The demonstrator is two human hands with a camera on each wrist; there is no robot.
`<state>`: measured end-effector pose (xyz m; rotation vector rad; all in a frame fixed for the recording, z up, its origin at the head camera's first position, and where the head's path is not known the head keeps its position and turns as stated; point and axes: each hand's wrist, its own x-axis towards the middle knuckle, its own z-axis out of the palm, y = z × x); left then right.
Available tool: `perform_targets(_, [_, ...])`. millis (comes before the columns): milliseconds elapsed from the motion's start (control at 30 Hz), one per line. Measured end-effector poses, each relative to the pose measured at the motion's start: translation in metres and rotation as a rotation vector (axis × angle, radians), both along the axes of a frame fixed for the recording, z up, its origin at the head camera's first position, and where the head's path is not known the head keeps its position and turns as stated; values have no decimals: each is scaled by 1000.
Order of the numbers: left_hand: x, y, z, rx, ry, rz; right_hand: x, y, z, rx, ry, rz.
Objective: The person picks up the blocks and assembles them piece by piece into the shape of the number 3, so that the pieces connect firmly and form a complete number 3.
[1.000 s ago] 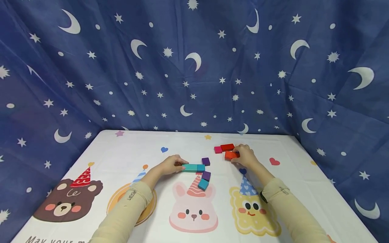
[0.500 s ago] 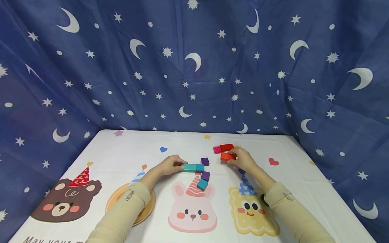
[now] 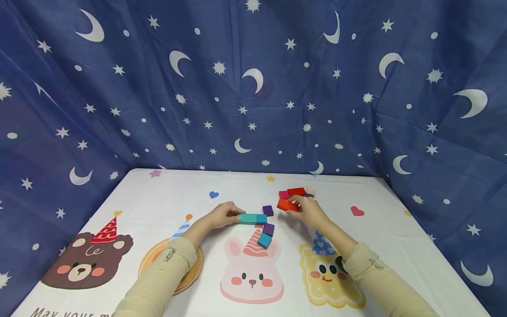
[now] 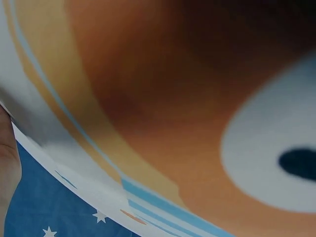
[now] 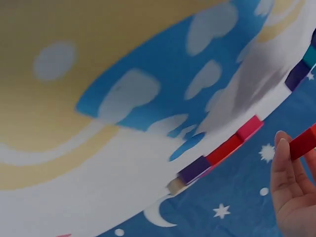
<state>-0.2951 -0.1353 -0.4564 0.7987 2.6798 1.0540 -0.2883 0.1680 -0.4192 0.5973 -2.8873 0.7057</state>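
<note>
In the head view my left hand (image 3: 223,215) pinches the left end of a long teal block (image 3: 247,219). A blue block (image 3: 262,219) meets its right end. Around that end lie two purple blocks, one behind (image 3: 268,210) and one in front (image 3: 268,229), and another blue block (image 3: 264,240) at the front one's corner. Thumb and fingers of my right hand (image 3: 310,212) pinch an orange-red block (image 3: 286,205), tilted slightly; the right wrist view shows this block (image 5: 302,144) at the fingertips too. The left wrist view catches only the edge of my left hand (image 4: 7,163).
Behind my right hand, a pink block (image 3: 284,194), a red block (image 3: 296,191), a purple block (image 5: 194,169) and a pale wooden block (image 5: 176,186) form a row. They lie on a white cloth (image 3: 182,185) with printed cartoon faces. A blue curtain (image 3: 214,110) hangs behind the table.
My right hand has carried the orange-red block leftward toward the teal and purple blocks, uncovering the purple and pale blocks in the back row. The left hand stays at the teal block.
</note>
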Motion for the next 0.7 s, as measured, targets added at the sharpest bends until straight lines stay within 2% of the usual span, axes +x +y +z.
perform_targets(300, [2,1,3,2,-12,6,12,-13,3,-49,-4,23])
perform_targets(467, [3,1,5,-6,-14,12,18,-21,7,-66,-10,72])
perform_targets(700, [2,1,2,3,10,-8,26,-33,9,-79,-36,150])
